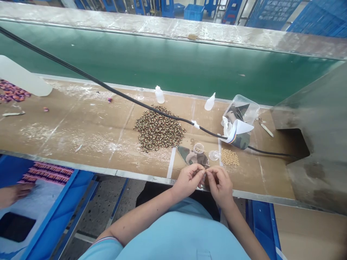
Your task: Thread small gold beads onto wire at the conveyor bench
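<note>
Over the blue shirt (173, 234), fingers (199, 170) pinch a tiny bead (205, 173).

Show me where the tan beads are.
In the head view, the tan beads lie just right of the small clear cup and above the right hand.

Beyond the green conveyor belt (162, 65) stand what look like blue plastic crates (193, 12); speckled concrete floor (100, 206) shows below.

Light-blue short-sleeved shirt (176, 234), left sleeve (105, 249) edged with thin striped trim (103, 240) (red and dark).
</note>
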Motion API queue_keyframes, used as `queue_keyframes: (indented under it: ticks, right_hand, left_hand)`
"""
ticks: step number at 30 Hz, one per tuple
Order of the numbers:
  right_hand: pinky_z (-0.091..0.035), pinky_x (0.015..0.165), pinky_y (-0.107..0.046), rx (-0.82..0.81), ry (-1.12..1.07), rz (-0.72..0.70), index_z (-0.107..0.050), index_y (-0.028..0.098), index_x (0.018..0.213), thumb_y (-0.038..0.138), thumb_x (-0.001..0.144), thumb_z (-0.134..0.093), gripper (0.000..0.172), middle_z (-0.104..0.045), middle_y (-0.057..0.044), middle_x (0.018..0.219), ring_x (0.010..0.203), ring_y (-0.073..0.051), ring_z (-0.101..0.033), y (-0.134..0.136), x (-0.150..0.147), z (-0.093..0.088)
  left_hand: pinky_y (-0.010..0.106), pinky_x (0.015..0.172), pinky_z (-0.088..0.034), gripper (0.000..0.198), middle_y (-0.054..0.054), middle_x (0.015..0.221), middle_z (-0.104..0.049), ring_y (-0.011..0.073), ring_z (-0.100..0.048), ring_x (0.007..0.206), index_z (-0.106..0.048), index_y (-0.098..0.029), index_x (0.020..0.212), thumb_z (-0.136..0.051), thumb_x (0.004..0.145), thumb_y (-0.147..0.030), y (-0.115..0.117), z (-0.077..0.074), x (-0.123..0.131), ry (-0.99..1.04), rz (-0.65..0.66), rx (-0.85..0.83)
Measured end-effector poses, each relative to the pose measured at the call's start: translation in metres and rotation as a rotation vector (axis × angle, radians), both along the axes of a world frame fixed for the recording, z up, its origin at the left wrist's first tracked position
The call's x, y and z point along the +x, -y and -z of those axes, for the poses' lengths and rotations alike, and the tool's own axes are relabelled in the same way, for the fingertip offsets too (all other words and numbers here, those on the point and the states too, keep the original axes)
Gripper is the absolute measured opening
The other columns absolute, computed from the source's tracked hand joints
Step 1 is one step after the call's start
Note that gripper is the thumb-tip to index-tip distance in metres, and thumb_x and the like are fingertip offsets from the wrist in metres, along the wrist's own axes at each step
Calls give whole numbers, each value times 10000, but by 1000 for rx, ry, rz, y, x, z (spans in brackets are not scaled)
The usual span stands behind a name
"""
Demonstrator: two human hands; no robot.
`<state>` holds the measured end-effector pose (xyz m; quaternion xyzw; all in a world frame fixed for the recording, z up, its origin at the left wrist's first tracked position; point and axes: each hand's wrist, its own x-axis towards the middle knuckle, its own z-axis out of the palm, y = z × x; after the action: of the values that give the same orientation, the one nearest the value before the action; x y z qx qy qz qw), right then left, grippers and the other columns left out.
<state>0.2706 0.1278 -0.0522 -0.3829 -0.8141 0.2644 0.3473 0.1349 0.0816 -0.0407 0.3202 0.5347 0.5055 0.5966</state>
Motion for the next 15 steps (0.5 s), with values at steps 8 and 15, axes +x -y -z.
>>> queue_keyframes:
  ticks: [8, 15]
  right_hand:
    - [-439, 588, -243, -200, -67, -28, -559, 204, 786, 247, 883, -475, 135, -572, -4, 726, 655, -130, -552, -6, -1, -6]
    - [-462, 607, -255, -60, -4, -19, -569, 210, 814, 233, 879, -496, 101, -596, -22, 775, 700, -141, -578, -3, 2, -5]
  left_hand:
    - [191, 454, -433, 345, -30, 580, -520, 66, -490, 468, -552, -144, 754, -600, 747, -485, -2, -1, -1, 78, -13, -35]
    - [192, 452, -430, 289, -30, 573, -524, 71, -488, 466, -541, -148, 774, -567, 784, -436, 0, 3, 0, 7, -12, 3]
